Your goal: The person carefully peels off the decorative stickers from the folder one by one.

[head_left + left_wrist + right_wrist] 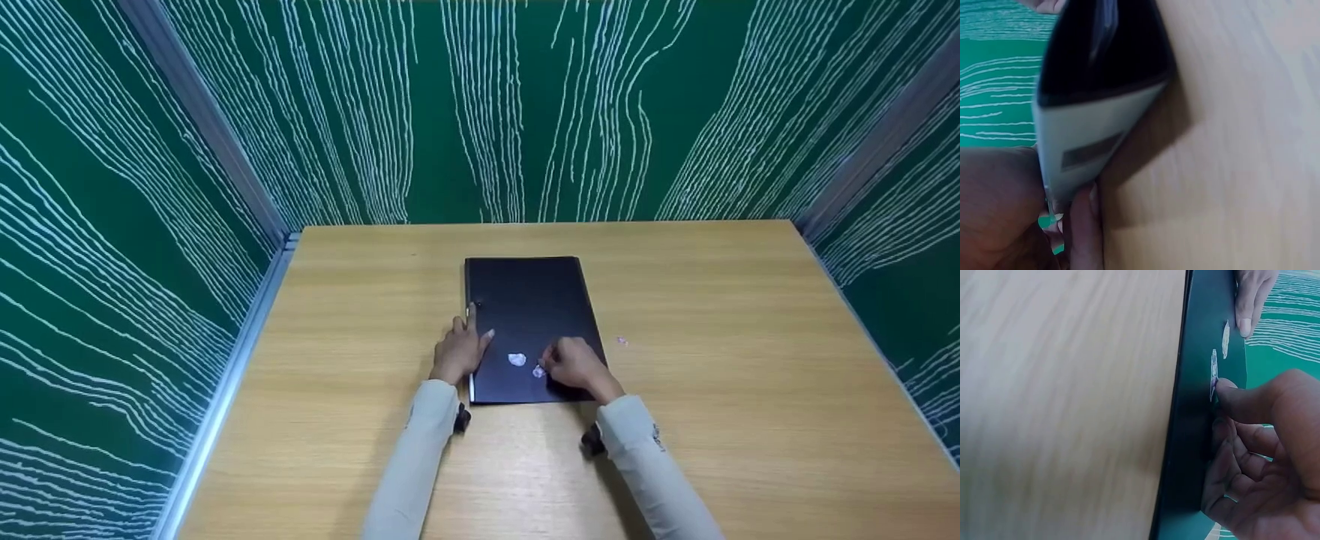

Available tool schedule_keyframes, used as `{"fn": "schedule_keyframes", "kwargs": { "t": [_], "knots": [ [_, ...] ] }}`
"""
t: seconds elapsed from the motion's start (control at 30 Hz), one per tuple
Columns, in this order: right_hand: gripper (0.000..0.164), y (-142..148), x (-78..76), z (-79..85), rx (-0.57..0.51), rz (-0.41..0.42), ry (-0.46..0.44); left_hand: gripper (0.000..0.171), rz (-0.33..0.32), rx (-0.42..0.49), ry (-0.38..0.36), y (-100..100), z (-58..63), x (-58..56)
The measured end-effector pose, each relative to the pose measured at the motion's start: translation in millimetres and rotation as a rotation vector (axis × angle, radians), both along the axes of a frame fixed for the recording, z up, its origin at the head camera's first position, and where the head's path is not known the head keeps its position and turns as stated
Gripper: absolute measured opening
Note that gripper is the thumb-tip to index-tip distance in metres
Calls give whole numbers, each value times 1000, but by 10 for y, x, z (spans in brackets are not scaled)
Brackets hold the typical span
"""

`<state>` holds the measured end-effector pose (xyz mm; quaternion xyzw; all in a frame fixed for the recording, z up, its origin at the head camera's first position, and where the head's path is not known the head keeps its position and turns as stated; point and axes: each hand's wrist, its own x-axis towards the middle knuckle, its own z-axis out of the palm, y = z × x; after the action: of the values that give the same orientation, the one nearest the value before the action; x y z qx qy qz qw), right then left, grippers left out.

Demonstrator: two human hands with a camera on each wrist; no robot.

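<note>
A black binder with a pale spine lies on the table. My left hand rests along its left edge, thumb on the cover and index finger straight; in the left wrist view a finger lies beside the spine. With curled fingers, my right hand pinches the edge of a small whitish-pink sticker low on the cover. Left of it a larger whitish sticker lies on the cover. The right wrist view shows both stickers edge-on, the thumb tip right at the nearer one.
A tiny pink scrap lies on the wooden table right of the binder. Green walls with white wavy lines enclose the table's back and sides, with grey metal posts at the corners.
</note>
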<state>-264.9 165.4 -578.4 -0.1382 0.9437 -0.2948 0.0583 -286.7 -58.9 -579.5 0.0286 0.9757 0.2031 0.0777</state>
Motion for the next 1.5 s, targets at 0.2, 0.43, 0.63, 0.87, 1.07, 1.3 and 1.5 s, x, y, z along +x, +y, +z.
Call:
{"fn": "schedule_keyframes", "kwargs": {
  "t": [0.2, 0.43, 0.63, 0.87, 1.07, 1.3, 1.5],
  "knots": [
    [15, 19, 13, 11, 13, -23, -39, 70, -28, -28, -7, 33, -13, -3],
    [22, 12, 4, 35, 19, -17, -13, 69, -42, -60, 17, 50, -10, -18],
    [20, 10, 4, 51, 15, -39, -59, 69, -54, -64, 7, 47, -7, -34],
    [22, 11, 10, 76, 9, -43, -80, 71, -67, -71, -1, 35, -17, -46],
    [20, -12, -5, 65, 2, -20, -71, 71, -73, -58, 4, -18, -7, -50],
    [17, -30, -17, 27, 3, 23, 14, 71, -77, -67, 23, -49, -15, -48],
    [13, -28, -20, 39, 6, 16, -4, 71, -77, -61, 25, -41, -2, -51]
  ]
}}
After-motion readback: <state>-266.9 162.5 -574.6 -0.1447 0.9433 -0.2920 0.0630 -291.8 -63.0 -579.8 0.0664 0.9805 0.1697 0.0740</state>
